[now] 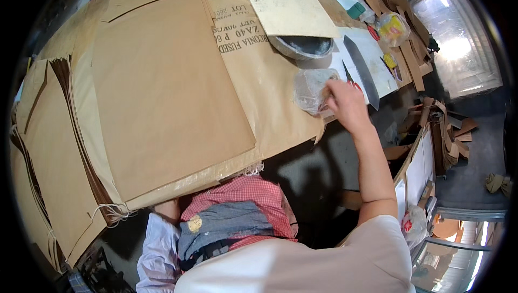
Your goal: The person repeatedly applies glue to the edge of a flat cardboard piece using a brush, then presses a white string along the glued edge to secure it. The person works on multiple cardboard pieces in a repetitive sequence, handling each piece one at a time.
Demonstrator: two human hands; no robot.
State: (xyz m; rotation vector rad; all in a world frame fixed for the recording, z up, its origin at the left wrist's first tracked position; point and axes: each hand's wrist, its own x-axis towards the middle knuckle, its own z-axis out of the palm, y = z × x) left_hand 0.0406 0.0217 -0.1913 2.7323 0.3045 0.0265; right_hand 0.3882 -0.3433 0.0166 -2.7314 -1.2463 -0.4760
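My right hand (345, 101) reaches over the table's near edge to a clear plastic bag (310, 90). Its fingers are curled together at the bag's side; whatever is between them is too small or hidden to name. Of my left hand (168, 210) only the wrist part shows, below the table edge, and its fingers are hidden. In front of me lies a large stack of brown paper sacks (167, 88) with folded far ends. Beside the bag are scissors with red handles (353, 84) and a long dark blade (362, 66).
A grey bowl (305, 47) sits partly under a pale board (291, 9). Printed brown sheeting (243, 50) covers the table. More sack bundles (54, 147) hang at the left with white strings. A yellow-filled plastic bag (394, 28) and cardboard scraps (413, 63) lie to the right.
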